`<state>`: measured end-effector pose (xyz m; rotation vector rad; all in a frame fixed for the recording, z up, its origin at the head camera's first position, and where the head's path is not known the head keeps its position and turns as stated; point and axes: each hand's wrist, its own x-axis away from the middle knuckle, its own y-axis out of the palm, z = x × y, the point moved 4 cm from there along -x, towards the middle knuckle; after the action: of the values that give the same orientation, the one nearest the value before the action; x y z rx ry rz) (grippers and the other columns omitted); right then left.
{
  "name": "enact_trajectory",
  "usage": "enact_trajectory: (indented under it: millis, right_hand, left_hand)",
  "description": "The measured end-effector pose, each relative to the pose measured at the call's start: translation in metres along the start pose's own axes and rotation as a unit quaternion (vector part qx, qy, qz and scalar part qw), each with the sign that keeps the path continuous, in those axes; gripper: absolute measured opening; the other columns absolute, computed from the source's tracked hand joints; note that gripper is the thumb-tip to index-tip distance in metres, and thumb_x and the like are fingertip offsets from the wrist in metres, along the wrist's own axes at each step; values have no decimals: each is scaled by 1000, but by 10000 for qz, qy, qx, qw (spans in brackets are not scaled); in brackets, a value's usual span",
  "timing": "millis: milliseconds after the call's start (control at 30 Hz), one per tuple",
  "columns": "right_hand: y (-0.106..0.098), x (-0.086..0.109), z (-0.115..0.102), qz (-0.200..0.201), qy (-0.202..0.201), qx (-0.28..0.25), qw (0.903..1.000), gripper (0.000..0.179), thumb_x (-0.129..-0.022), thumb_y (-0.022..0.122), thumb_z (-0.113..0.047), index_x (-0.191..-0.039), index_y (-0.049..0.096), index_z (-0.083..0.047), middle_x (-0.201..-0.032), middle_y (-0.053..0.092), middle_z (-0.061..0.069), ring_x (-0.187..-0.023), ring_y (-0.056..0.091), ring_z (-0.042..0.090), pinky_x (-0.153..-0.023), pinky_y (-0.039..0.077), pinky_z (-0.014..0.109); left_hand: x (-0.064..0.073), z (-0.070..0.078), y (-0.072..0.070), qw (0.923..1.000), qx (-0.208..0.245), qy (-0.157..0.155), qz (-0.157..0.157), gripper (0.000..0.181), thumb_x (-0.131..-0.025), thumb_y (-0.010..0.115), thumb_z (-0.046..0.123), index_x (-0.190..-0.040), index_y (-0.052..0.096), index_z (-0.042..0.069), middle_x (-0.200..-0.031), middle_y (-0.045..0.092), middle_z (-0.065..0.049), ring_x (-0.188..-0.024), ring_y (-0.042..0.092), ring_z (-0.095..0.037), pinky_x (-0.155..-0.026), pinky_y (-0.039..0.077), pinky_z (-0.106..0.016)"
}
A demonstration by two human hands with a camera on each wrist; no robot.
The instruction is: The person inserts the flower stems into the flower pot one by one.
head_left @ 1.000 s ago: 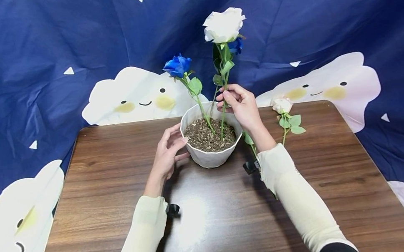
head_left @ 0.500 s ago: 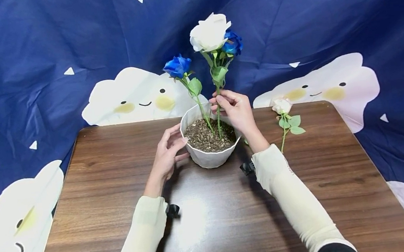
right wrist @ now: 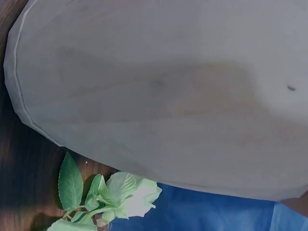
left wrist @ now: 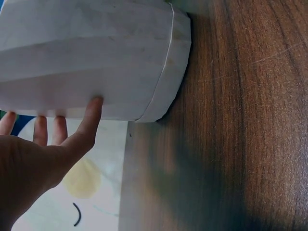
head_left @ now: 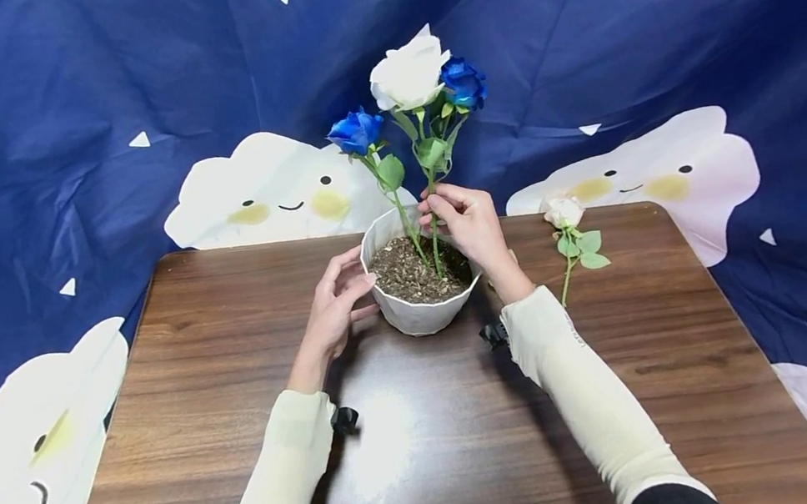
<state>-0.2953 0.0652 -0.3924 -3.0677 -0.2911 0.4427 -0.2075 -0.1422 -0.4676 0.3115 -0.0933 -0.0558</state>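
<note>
A white flowerpot [head_left: 423,319] filled with soil [head_left: 413,272] stands on the table. My left hand [head_left: 334,304] rests its fairly straight fingertips against the pot's left wall, seen up close in the left wrist view. With thumb and fingers, my right hand [head_left: 471,223] pinches the green stem of a large white rose [head_left: 410,74], whose lower end meets the soil. Left of it, a blue rose [head_left: 356,132] stands in the soil, leaning left. Behind the white rose shows a second blue rose [head_left: 464,83]; its lower stem is hidden. In the right wrist view the pot wall [right wrist: 144,96] hides the right hand's fingers.
To the right, a pale rose [head_left: 563,212] with green leaves lies on the brown wooden table [head_left: 654,322]; its stem passes behind the right sleeve. A blue cloth [head_left: 81,90] with cloud faces hangs behind the table.
My right hand has moved left and slightly down with the white rose, whose bloom now uncovers more of the second blue rose. The left hand has stayed against the pot.
</note>
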Motion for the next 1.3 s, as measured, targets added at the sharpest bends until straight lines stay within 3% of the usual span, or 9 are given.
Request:
enact_trajectory:
  millis: [167, 333, 500, 633, 733, 867, 1033, 1300]
  right_hand:
    - [-1, -1, 1, 72, 110, 54, 9999, 20, -102, 59, -4, -105, 67, 13, -90, 71, 26, -70, 70, 16, -67, 63, 44]
    - [0, -1, 1, 112, 80, 393, 9991, 21, -101, 61, -5, -105, 68, 14, -87, 71, 23, -71, 71, 17, -62, 62, 31]
    - [1, 2, -10, 140, -155, 1071, 9940, 20, -101, 60, -4, -102, 70, 13, -88, 71, 26, -75, 71, 34, -58, 60, 25]
    - [5, 5, -25, 123, -153, 1180, 9928, 19, -101, 58, -1, -103, 70, 14, -91, 71, 29, -78, 70, 42, -61, 62, 31]
    - [6, 7, -27, 57, -47, 987, 9951, 20, -101, 58, 0, -108, 69, 15, -96, 71, 32, -77, 72, 29, -67, 63, 37]
    - [3, 3, -14, 58, -18, 624, 9980, 22, -101, 59, 0, -115, 68, 15, -101, 71, 31, -77, 73, 18, -69, 63, 39]
    - [-2, 2, -3, 261, -183, 691, 9971, 24, -98, 65, -3, -117, 69, 11, -103, 72, 27, -83, 75, 27, -69, 62, 31]
    - [-14, 5, -6, 690, -404, 496, 9956, 27, -95, 67, 4, -119, 66, 14, -110, 70, 29, -95, 70, 40, -78, 61, 27]
  left_hand:
    - [-1, 1, 1, 10000, 7, -3, -76, 56, -95, 64, 6, -148, 46, 10, -143, 48, -23, -117, 58, -27, -93, 51, -65]
    - [1, 1, -1, 10000, -7, -34, -56, 56, -95, 64, 6, -148, 47, 11, -142, 49, -21, -115, 58, -27, -91, 53, -63]
    - [1, 2, 1, 10000, 16, 0, -74, 56, -95, 64, 6, -148, 47, 10, -143, 49, -22, -116, 57, -27, -92, 53, -63]
    - [0, 2, 1, 10000, 16, 12, -39, 56, -95, 64, 5, -148, 46, 11, -142, 49, -22, -117, 57, -29, -90, 54, -61]
    - [0, 1, 0, 10000, -19, -4, -11, 56, -95, 63, 4, -148, 46, 11, -142, 49, -21, -118, 57, -29, -89, 55, -60]
    - [1, 1, 0, 10000, -81, -18, -42, 57, -95, 63, 5, -149, 46, 10, -142, 49, -21, -118, 56, -29, -89, 56, -59]
    - [2, 1, -1, 10000, -65, -14, -57, 57, -95, 64, 5, -149, 46, 10, -143, 49, -21, -117, 57, -29, -89, 56, -60]
    - [3, 1, -1, 9999, -60, -6, -94, 57, -95, 64, 5, -149, 45, 9, -143, 48, -22, -116, 57, -28, -90, 55, -59]
